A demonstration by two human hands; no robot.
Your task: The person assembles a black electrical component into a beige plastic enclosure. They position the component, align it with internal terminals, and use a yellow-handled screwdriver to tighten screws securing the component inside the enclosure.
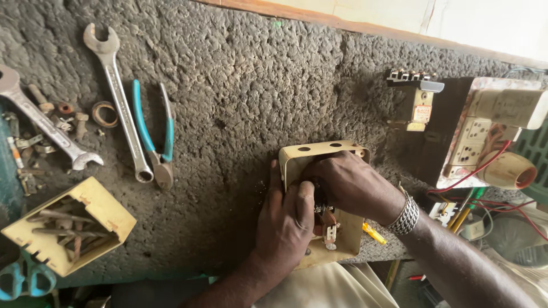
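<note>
Both hands work at a cream-yellow metal switch box (319, 188) lying open near the front edge of the rough grey table (240, 85). The left hand (282, 222) lies on the box's left side, its grip closed around the wall, thumb pressing toward the small fitting inside. The right hand (342, 179), a silver chain bracelet (404, 215) on its wrist, reaches in from the right, fingers curled tight on a part within the box; what they pinch is hidden. To the left lie blue-handled pliers (155, 137), a long steel spanner (118, 97) and a yellow open box of nails (68, 225)
</note>
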